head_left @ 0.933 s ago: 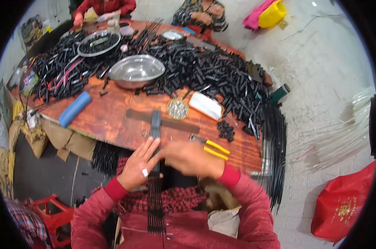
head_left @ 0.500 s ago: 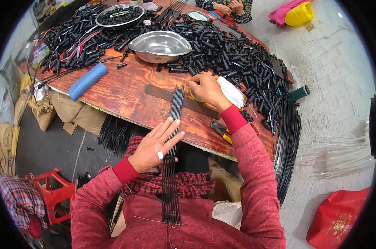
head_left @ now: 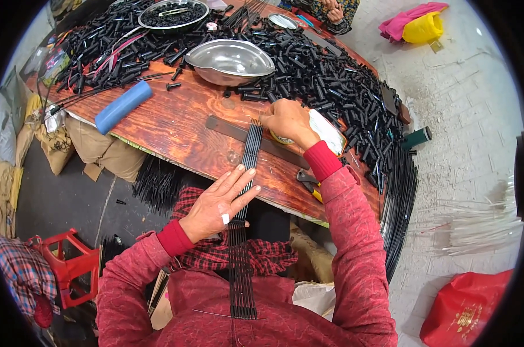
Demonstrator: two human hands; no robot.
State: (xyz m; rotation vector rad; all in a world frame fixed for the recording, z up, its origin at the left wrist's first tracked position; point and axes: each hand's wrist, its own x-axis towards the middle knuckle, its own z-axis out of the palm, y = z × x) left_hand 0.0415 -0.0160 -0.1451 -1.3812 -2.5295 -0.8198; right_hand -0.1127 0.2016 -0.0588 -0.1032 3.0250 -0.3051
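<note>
A flat row of thin black rods runs from the tabletop down toward my lap, side by side. My left hand lies across them with fingers stretched over the top, and a fingertip shows below at their right edge; the rods are held between. At the far tips of the rods, my right hand is closed in a pinch; whatever is between its fingertips is hidden. Beneath the rods a dark flat bar lies on the wooden table. A white-topped tray sits right of my right hand, with pliers nearer me.
A heap of black tubular parts covers the table's far side. A metal pan and a round bowl of small black pieces stand there. A blue cylinder lies at left. Another person's hands show at the back.
My right hand has shifted slightly left onto the rod tips, and its fingers are more tucked in. My left hand stays on the rods. The whole view has moved slightly.
</note>
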